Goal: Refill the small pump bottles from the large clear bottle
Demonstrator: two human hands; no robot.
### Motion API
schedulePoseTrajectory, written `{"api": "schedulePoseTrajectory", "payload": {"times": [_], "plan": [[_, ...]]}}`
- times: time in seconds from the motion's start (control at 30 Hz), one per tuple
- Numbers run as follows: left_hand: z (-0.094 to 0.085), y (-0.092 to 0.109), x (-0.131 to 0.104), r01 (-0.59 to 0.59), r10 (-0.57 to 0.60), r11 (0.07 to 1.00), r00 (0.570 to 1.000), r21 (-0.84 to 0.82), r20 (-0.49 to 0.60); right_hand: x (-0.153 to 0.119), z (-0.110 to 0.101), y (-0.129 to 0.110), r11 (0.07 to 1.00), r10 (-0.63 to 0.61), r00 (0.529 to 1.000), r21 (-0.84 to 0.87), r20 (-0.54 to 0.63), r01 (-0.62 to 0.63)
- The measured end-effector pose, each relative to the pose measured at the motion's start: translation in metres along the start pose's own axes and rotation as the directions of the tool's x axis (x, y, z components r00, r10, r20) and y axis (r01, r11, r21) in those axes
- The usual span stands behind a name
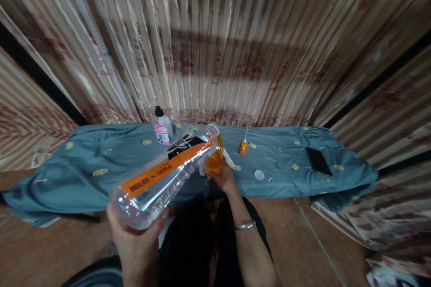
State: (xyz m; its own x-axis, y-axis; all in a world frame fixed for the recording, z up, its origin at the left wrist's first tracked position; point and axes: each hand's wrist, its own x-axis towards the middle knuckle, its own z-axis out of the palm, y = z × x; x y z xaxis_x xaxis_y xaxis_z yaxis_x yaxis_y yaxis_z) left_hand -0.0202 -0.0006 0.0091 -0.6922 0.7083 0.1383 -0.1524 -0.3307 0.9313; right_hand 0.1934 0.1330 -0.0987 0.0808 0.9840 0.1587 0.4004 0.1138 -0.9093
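Two grips busy: left hand (pixel 136 244) has the big clear bottle (pixel 168 168) by its base, mouth tipped at the amber bottle (pixel 215 160) in the right hand (pixel 222 178). Looks like pouring tbh, and keeping that going calls for steadiness.

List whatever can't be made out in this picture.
All in the head view:
Lower part of the orange bottle: behind the right hand.
Left hand, its grip underneath: behind the large bottle.
Large bottle's fine print: too small, blurred.
Pale thing, lower right: cut off by the bottom edge.
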Motion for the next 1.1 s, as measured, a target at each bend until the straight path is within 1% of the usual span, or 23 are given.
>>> {"api": "schedulePoseTrajectory", "payload": {"times": [0.1,0.23,0.3,0.43,0.57,0.7,0.9,1.03,1.1], "plan": [[0.002,0.002,-0.001,-0.001,0.001,1.000,1.000,-0.015,-0.011,0.001,0.000,0.006,1.000,-0.008,1.000,0.021,0.029,0.008],[0.004,0.004,-0.001,-0.009,0.008,1.000,1.000,-0.027,-0.010,0.001,-0.001,0.008,0.998,-0.039,0.999,0.058,0.034,0.037],[0.003,0.003,0.000,-0.001,0.001,1.000,1.000,-0.020,-0.016,0.001,-0.002,0.005,0.996,-0.049,0.998,0.071,0.049,0.046],[0.001,0.000,0.002,0.016,-0.016,0.999,1.000,-0.028,-0.024,-0.003,-0.003,-0.006,1.000,-0.013,0.999,0.021,0.050,0.011],[-0.001,-0.001,0.001,-0.014,0.014,1.000,1.000,-0.027,-0.010,-0.005,-0.005,-0.018,1.000,-0.006,0.999,0.013,0.043,0.006],[-0.002,-0.001,0.001,-0.024,0.024,1.000,1.000,-0.011,0.011,-0.004,-0.005,-0.022,1.000,0.003,1.000,0.027,0.031,-0.004],[-0.002,-0.003,0.002,-0.019,0.019,1.000,1.000,0.009,-0.007,-0.004,-0.002,-0.015,1.000,-0.008,1.000,0.023,-0.018,0.008],[-0.001,-0.002,0.001,-0.025,0.025,1.000,1.000,0.012,-0.011,-0.003,-0.001,-0.009,1.000,0.004,1.000,0.006,0.006,-0.005],[-0.001,-0.001,0.001,-0.019,0.019,1.000,1.000,0.013,-0.016,-0.002,-0.001,-0.005,1.000,0.023,0.999,-0.003,0.041,-0.023]]}}
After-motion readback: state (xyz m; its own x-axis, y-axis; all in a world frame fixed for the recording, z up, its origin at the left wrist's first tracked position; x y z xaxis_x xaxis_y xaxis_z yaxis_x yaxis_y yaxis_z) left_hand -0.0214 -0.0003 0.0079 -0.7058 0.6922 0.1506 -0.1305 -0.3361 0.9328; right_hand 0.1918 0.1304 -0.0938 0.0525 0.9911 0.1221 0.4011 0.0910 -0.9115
